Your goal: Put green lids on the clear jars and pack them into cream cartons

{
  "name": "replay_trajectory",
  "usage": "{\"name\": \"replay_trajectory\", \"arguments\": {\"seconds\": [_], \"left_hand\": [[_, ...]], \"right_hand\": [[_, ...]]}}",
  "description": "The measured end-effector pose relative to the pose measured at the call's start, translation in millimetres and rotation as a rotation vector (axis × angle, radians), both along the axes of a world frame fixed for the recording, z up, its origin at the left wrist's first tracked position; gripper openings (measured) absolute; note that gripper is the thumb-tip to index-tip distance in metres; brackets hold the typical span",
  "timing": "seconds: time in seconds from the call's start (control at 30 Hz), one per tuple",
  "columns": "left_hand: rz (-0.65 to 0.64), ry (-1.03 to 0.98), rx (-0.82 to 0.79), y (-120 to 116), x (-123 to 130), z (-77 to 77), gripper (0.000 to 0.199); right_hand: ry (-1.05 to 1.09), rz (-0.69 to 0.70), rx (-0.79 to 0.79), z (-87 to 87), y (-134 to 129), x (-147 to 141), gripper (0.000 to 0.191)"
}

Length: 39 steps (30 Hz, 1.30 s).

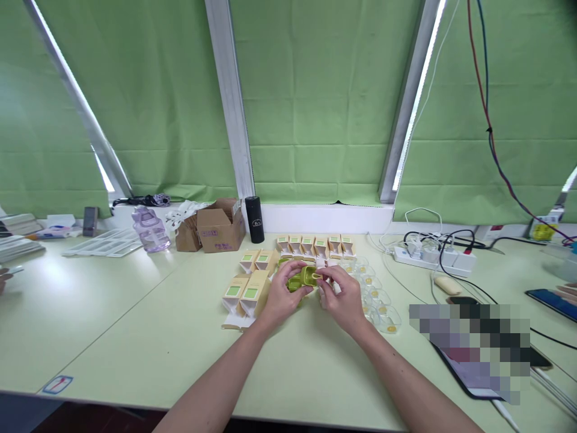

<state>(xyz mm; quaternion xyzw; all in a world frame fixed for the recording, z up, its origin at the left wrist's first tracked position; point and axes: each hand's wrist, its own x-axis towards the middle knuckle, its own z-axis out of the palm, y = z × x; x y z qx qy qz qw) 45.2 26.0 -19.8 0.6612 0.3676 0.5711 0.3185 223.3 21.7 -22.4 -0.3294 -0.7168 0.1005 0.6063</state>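
Note:
My left hand [285,290] is closed around a small olive-green plastic container [308,276] with a hollow, tray-like top. At the container's right edge, the fingers of my right hand [341,294] pinch a small yellowish loop-shaped piece [318,276]; its exact kind is unclear. More green parts lie partly hidden behind my left hand. Cream boxes [255,293] with green labels and raised flaps stand left of that hand. Right of my right hand, several clear plastic cups [386,319] with yellow centres sit in rows. White pieces [323,299] lie partly hidden between my hands.
More cream boxes [308,245] line up behind my hands. A brown carton [220,225], black tumbler [255,219] and purple bottle [151,230] stand farther back. On the right are a power strip [433,261], cables and a tablet [469,361]. Other people's hands show at both side edges.

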Motion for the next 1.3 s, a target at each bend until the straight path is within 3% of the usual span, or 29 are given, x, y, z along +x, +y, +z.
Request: {"name": "replay_trajectory", "arguments": {"seconds": [0.3,0.63,1.3], "left_hand": [[0.014,0.041,0.08,-1.7,2.4,-0.3,0.05],[0.001,0.091,0.105,-2.7,2.4,-1.5,0.046],[-0.014,0.107,0.108,-0.8,0.2,-3.7,0.048]], "right_hand": [[-0.256,-0.247,0.155,-6.1,1.9,2.6,0.02],[-0.306,-0.251,0.293,-4.4,4.0,1.5,0.015],[-0.312,-0.189,0.292,-9.8,9.0,0.3,0.017]]}}
